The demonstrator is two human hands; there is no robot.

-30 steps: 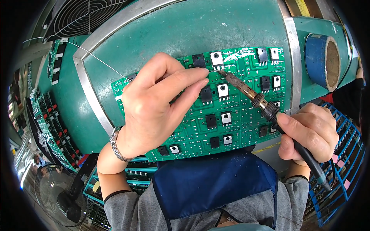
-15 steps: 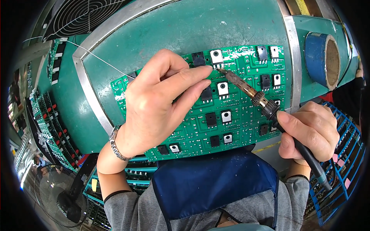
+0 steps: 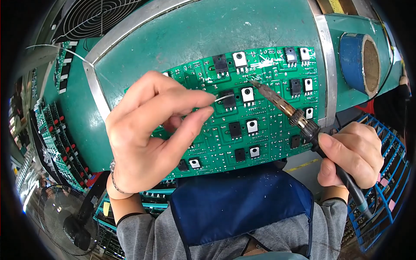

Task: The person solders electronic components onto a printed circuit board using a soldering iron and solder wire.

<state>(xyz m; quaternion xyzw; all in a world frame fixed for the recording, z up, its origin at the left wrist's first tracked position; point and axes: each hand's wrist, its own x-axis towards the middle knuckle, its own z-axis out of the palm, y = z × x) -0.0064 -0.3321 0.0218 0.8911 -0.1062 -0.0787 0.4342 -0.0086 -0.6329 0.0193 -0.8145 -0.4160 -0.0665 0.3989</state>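
A green circuit board (image 3: 203,143) lies on the bench, bearing rows of paired black and silver transistors (image 3: 240,60). My left hand (image 3: 151,125) is over the board's left part, with thumb and forefinger pinching a thin solder wire (image 3: 223,98). The wire's short free end points right, above a black transistor in the second row. In my right hand (image 3: 351,154) is a soldering iron (image 3: 299,121), gripped by its black handle. Its darkened tip is above the board, right of the upper transistors and apart from the wire's end. My left palm hides part of the board.
A blue roll with a brown core (image 3: 359,65) stands at the right. Behind on the left is a round fan grille (image 3: 93,19). Metal strips (image 3: 327,65) edge the green bench (image 3: 182,34). Racks of boards (image 3: 60,143) fill the left side; a blue wire rack (image 3: 385,190) is at right.
My left hand has drawn back left and down, taking the solder wire away from the iron's tip. The iron has shifted slightly down and right, off the upper transistor's legs.
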